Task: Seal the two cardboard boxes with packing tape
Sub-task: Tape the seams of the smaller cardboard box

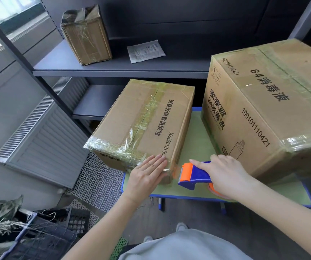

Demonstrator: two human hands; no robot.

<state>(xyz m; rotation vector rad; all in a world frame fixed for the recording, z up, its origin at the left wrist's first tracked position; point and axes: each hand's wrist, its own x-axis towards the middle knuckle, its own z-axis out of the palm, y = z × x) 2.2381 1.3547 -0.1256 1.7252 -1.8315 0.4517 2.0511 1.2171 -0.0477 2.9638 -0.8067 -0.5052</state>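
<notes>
Right grip (227,175) closed round the dispenser (196,174) handle, index finger laid straight along its top. Left grip (147,173) flat, fingers straight, holding nothing; palm presses on the small box (145,119) at its near right corner.

- Small box: on the desk (196,143); its left side looks to overhang the edge. Top seam is already heavily taped.
- Dispenser: just right of small box's near corner, toothed end toward it. A short span of tape (175,169) runs from that corner to the blade.
- Big box (267,109): right of small box, close behind the dispenser. It is wrapped in tape too.

Risks (judgement):
1. Pulling the dispenser away before the tape end is rubbed down could peel it off the corner. Cause: only a small stuck area under the palm.
2. A sideways pull against the overhanging small box may slide or tip it off the desk. The left palm is the only restraint.
3. Blade teeth sit near the left fingertips, so a hurried cut could nick them.
4. Slack or twist in the free span would wrinkle the tape or fold it on itself.
5. With big box crowding the right wrist, there is little room to angle the cut.
</notes>
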